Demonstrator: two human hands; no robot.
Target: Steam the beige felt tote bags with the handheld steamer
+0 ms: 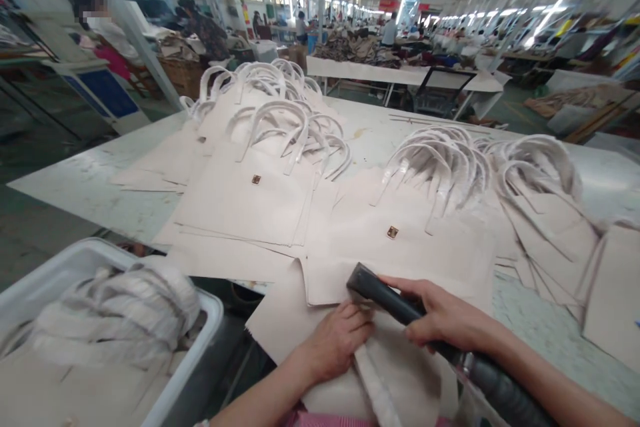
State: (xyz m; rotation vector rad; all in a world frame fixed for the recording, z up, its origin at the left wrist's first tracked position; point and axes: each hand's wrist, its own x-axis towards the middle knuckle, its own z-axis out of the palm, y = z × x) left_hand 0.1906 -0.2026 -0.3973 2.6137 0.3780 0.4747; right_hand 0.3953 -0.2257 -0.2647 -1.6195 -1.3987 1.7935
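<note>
My right hand (pixel 445 320) is wrapped round a black hand-held tool (pixel 393 297) with a flat, wide end and a ribbed section trailing to the lower right. The tool's end lies just above my left hand (pixel 345 333), whose fingers are curled and pressed together. A pale wrapped strap (pixel 375 383) runs out from beneath them toward my body. Under both lies a beige bag panel (pixel 280 310) that overhangs the table's front edge. What the left fingertips grip is partly hidden. Right in front, a beige panel with a small metal plate (pixel 393 232) tops a stack.
Stacks of beige panels with looped handles (pixel 275 123) cover much of the pale table (pixel 95 177); more handles (pixel 445 160) arch at right. A white plastic bin (pixel 213 310) at lower left holds panels and wrapped handles. A black chair (pixel 443 90) and other people are beyond.
</note>
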